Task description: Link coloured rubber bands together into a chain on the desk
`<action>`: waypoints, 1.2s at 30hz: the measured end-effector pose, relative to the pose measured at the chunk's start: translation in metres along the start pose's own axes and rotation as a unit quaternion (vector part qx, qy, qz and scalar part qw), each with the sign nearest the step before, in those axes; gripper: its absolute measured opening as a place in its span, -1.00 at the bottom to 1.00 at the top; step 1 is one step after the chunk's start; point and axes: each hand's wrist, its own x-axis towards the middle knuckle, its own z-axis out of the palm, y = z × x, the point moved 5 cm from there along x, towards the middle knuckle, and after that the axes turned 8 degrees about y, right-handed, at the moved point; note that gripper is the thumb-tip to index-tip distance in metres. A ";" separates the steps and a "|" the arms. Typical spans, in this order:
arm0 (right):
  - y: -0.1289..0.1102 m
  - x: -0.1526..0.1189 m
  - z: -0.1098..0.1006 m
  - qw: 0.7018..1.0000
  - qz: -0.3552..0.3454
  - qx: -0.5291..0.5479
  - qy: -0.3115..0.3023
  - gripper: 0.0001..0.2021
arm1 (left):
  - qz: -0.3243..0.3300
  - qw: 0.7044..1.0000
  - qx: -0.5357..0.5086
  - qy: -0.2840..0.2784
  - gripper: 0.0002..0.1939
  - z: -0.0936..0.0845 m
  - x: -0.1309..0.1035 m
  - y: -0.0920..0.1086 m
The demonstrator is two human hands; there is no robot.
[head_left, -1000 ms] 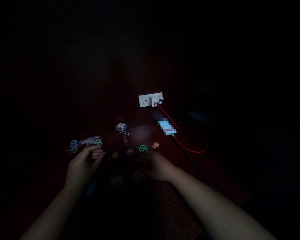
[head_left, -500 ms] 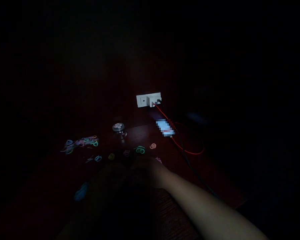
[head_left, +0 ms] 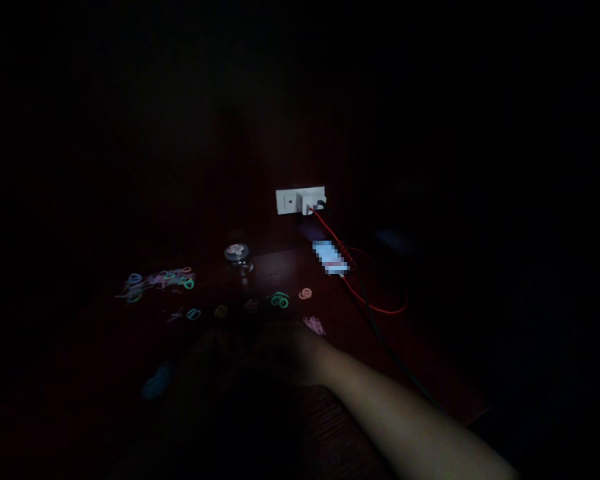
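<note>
Deep shadow covers both hands near the table's middle. My right hand reaches in from the lower right, its fingers lost in the dark. My left hand is a faint shape beside it. Beyond them lie small groups of bands: blue, yellow, dull pink, green and peach. A pink bunch rests just past my right wrist. Left of my left hand is a blue bunch. Whether either hand holds anything is hidden.
A mixed heap of coloured bands lies at the left, with a lidded clear jar behind. A lit phone with a red cable lies below a wall socket. A dark cable crosses the table's right side.
My right hand and forearm have shifted slightly down and left, uncovering more of the pink bunch. The view has moved a little.
</note>
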 end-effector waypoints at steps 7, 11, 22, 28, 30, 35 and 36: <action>-0.002 0.000 -0.001 0.995 0.051 0.078 -0.024 -0.84 | 0.000 1.000 -0.017 0.004 -0.67 -0.004 -0.003 0.004; 0.002 -0.001 0.003 0.991 0.055 0.112 -0.049 -0.87 | 0.014 1.000 -0.023 -0.008 -0.68 -0.006 -0.006 0.008; 0.003 0.000 0.000 0.989 0.106 0.106 -0.015 -0.90 | 0.036 0.999 -0.027 -0.019 -0.69 -0.004 -0.011 0.012; 0.012 -0.002 0.003 0.981 0.150 0.121 -0.019 -0.89 | 0.036 0.999 -0.015 -0.019 -0.70 -0.006 -0.012 0.012; 0.014 -0.001 0.001 0.979 0.154 0.136 -0.007 -0.89 | 0.037 0.999 -0.013 -0.020 -0.70 -0.007 -0.012 0.013; 0.021 0.001 -0.007 0.972 0.167 0.161 0.041 -0.93 | 0.029 0.999 -0.014 -0.017 -0.69 -0.008 -0.012 0.012; 0.023 0.001 -0.009 0.972 0.166 0.161 0.051 -0.93 | 0.025 0.999 -0.016 -0.017 -0.69 -0.008 -0.013 0.011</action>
